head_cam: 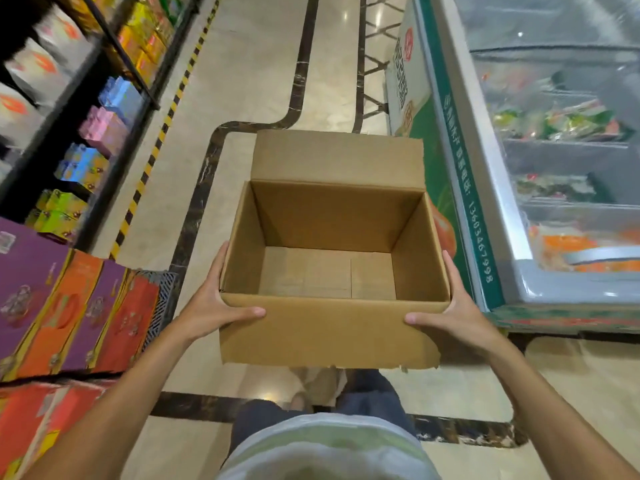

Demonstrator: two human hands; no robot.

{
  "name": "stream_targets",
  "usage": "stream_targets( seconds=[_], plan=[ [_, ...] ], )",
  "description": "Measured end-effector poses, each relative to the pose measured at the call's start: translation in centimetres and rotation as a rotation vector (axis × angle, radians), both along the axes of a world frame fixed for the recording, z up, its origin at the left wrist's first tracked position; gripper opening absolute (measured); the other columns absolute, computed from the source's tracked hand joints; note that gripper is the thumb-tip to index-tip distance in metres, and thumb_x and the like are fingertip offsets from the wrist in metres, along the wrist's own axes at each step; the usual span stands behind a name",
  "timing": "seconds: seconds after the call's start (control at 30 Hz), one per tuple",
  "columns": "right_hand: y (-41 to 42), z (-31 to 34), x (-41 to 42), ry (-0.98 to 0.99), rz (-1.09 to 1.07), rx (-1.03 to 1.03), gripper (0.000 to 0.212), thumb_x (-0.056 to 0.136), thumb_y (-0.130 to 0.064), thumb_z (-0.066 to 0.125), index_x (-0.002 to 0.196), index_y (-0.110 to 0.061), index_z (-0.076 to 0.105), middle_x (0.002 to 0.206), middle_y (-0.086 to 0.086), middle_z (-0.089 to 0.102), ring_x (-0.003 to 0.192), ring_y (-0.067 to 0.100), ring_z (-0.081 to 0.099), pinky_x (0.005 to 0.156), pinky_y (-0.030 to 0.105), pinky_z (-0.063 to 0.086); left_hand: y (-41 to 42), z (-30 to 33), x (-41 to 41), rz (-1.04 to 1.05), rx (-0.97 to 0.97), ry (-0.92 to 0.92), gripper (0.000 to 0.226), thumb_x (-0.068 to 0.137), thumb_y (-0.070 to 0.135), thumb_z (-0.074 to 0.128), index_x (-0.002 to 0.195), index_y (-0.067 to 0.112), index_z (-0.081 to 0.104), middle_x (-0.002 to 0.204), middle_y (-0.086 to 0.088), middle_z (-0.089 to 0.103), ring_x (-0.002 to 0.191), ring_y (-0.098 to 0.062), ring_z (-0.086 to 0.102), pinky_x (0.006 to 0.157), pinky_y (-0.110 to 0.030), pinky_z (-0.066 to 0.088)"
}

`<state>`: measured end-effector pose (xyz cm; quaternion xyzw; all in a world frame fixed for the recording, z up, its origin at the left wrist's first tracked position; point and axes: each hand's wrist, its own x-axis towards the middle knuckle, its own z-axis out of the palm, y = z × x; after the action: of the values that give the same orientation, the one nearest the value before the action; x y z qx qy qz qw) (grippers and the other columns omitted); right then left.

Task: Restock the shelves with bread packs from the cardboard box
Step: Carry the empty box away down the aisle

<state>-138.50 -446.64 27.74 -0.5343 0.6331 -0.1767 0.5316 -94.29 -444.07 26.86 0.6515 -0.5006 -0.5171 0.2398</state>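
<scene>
We carry the cardboard box (334, 258) down a shop aisle, our left hand (211, 306) and right hand (460, 310) clamped on its two near corners, thumbs laid over the folded front flap. It hangs above the polished stone floor (249, 81), open and bare inside, no bread packs in sight. Empty corrugated card, we judge, is light and fairly stiff, best gripped at the corners. Stocked shelves (104, 109) flank our left, a glass-topped freezer (554, 150) our right.

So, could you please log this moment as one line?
left hand: grips cardboard box | right hand: grips box | box: open, empty, held above floor
</scene>
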Motion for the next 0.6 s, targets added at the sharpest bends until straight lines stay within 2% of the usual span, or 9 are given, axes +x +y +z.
stream_targets(
  seconds=[0.1, 0.17, 0.23, 0.33, 0.5, 0.6],
  plan=[
    [-7.8, -2.5, -0.9, -0.002, 0.025, 0.028, 0.145, 0.041, -0.057, 0.099, 0.145, -0.068, -0.002, 0.162, -0.014, 0.023, 0.147, 0.019, 0.032, 0.118, 0.055, 0.031, -7.1, -1.4, -0.8, 0.014, 0.048, -0.015, 0.142, 0.046, 0.055, 0.096, 0.151, 0.058, -0.001, 0.162, 0.021, 0.016, 0.145, -0.012, 0.029, 0.117, -0.043, 0.033],
    [-13.1, -4.2, -1.5, -0.001, 0.039, 0.051, 0.145, 0.04, -0.058, 0.099, 0.144, -0.07, -0.002, 0.164, -0.017, 0.019, 0.148, 0.016, 0.029, 0.119, 0.055, 0.028, -11.7, -2.5, -1.8, 0.035, 0.089, -0.043, 0.144, 0.047, 0.052, 0.096, 0.153, 0.054, -0.002, 0.162, 0.019, 0.018, 0.144, -0.012, 0.031, 0.116, -0.039, 0.034],
    [-18.1, -5.7, -2.1, -0.023, 0.054, 0.083, 0.146, 0.04, -0.058, 0.099, 0.146, -0.067, -0.001, 0.163, -0.02, 0.017, 0.149, 0.013, 0.027, 0.121, 0.052, 0.027, -16.3, -3.6, -3.0, 0.055, 0.119, -0.053, 0.143, 0.05, 0.046, 0.095, 0.154, 0.051, -0.003, 0.161, 0.017, 0.019, 0.142, -0.011, 0.032, 0.114, -0.037, 0.035],
    [-24.8, -8.1, -3.2, -0.009, 0.049, 0.106, 0.147, 0.043, -0.058, 0.097, 0.152, -0.057, -0.001, 0.158, -0.035, 0.015, 0.145, -0.001, 0.024, 0.122, 0.044, 0.024, -23.1, -6.5, -4.1, 0.028, 0.181, -0.049, 0.147, 0.045, 0.054, 0.097, 0.151, 0.058, -0.004, 0.16, 0.018, 0.022, 0.14, -0.012, 0.035, 0.114, -0.043, 0.038],
    [-33.5, -14.4, -4.2, 0.018, 0.06, 0.074, 0.146, 0.052, -0.036, 0.1, 0.157, -0.045, 0.0, 0.162, -0.031, 0.007, 0.149, -0.005, 0.013, 0.121, 0.035, 0.018, -31.9, -14.3, -4.7, -0.023, 0.277, -0.008, 0.15, 0.046, 0.052, 0.097, 0.151, 0.056, -0.009, 0.158, 0.019, 0.025, 0.143, -0.01, 0.035, 0.116, -0.047, 0.037],
    [-36.2, -20.5, -4.6, 0.022, 0.006, 0.11, 0.15, 0.049, -0.035, 0.1, 0.157, -0.046, -0.004, 0.16, -0.034, 0.0, 0.147, -0.008, 0.007, 0.119, 0.029, 0.014, -35.9, -20.6, -5.4, -0.049, 0.345, -0.009, 0.15, 0.045, 0.056, 0.096, 0.149, 0.058, -0.013, 0.157, 0.024, 0.021, 0.143, -0.012, 0.032, 0.114, -0.044, 0.04]
  ],
)
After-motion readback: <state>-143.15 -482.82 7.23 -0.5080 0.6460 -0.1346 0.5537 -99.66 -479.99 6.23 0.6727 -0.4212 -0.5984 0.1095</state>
